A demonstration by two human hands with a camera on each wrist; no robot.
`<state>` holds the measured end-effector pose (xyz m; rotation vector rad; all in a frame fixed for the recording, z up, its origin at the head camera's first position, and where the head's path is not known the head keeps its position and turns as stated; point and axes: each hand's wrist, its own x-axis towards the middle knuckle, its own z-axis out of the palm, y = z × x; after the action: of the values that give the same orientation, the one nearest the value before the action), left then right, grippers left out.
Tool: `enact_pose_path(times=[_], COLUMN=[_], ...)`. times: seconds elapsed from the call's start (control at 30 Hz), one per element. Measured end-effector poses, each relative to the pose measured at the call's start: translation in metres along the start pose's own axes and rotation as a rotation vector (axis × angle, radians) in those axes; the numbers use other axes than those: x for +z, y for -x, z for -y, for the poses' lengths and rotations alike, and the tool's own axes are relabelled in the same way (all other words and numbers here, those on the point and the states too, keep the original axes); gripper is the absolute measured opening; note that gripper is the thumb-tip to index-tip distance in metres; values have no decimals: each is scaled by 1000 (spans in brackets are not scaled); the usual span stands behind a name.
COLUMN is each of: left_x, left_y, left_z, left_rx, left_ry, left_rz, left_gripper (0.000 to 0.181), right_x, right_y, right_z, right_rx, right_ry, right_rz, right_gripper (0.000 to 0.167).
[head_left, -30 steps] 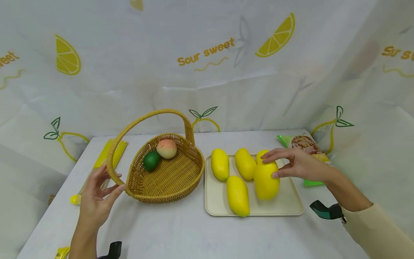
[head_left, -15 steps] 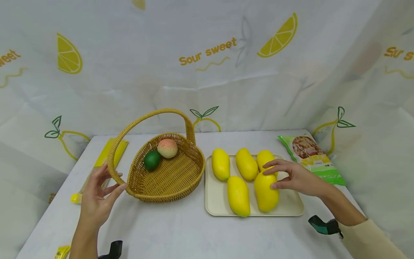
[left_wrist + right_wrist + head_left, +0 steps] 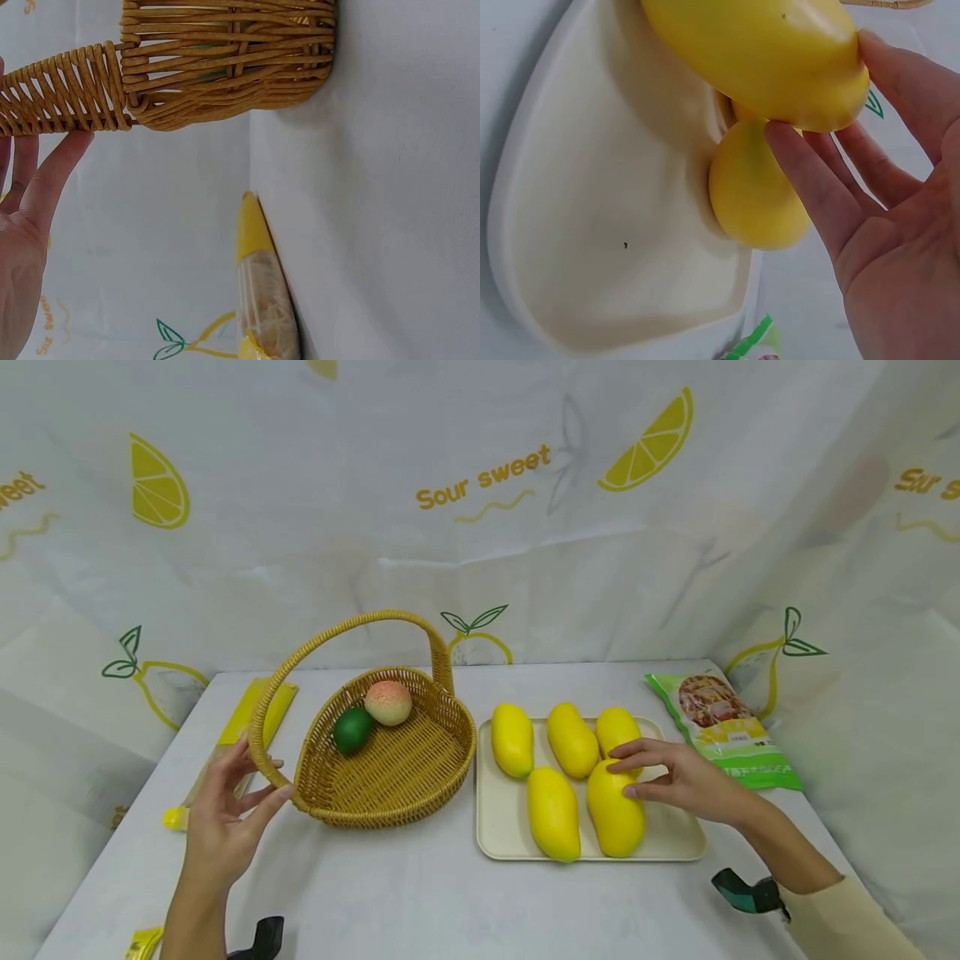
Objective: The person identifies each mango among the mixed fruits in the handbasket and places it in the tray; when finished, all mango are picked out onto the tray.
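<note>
My left hand (image 3: 225, 818) grips the lower left part of the wicker basket's handle, thumb on the near side. The basket (image 3: 375, 817) stands on the table with a peach (image 3: 388, 703) and a green, egg-shaped fruit (image 3: 352, 732) inside. My right hand (image 3: 686, 781) pinches the upper end of a yellow mango (image 3: 617, 818) over the cream tray (image 3: 675, 839). In the right wrist view, thumb and fingertips touch this mango (image 3: 772, 52). Several other mangoes lie on the tray, one (image 3: 553, 814) just left of the pinched one and another (image 3: 618, 727) behind it.
A green-and-white food bag (image 3: 727, 718) lies right of the tray. Behind my left hand is a yellow-ended clear packet (image 3: 258, 710), and a small yellow wrapper (image 3: 144, 943) lies near the front left. A printed curtain (image 3: 480, 552) hangs along the table's back.
My right hand has lowered the mango toward the front of the tray, uncovering the mango behind and the food bag. My left hand stays on the basket handle.
</note>
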<state>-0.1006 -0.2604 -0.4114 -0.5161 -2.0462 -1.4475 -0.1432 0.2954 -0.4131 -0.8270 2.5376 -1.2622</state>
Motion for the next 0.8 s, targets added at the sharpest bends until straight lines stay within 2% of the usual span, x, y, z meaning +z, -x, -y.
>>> enact_pose_path(times=[0.13,0.33,0.47,0.8], left_x=[1,1,1,0], left_y=[-1,-1,-1,1], left_z=[1,4,5,3], left_rx=[11,24,24,20], left_ry=[40,81,77,25], left_rz=[1,-6,-11,-9], left_gripper=[83,82,83,83], right_x=[3,9,9,10], right_y=[2,4,4,5], right_z=[-2,-1,0,-1], right_rx=[-9,44,34,8], right_ry=[17,105,148,167], right_rz=[-28,-54,-61,-48], right_gripper=[26,39,44,46])
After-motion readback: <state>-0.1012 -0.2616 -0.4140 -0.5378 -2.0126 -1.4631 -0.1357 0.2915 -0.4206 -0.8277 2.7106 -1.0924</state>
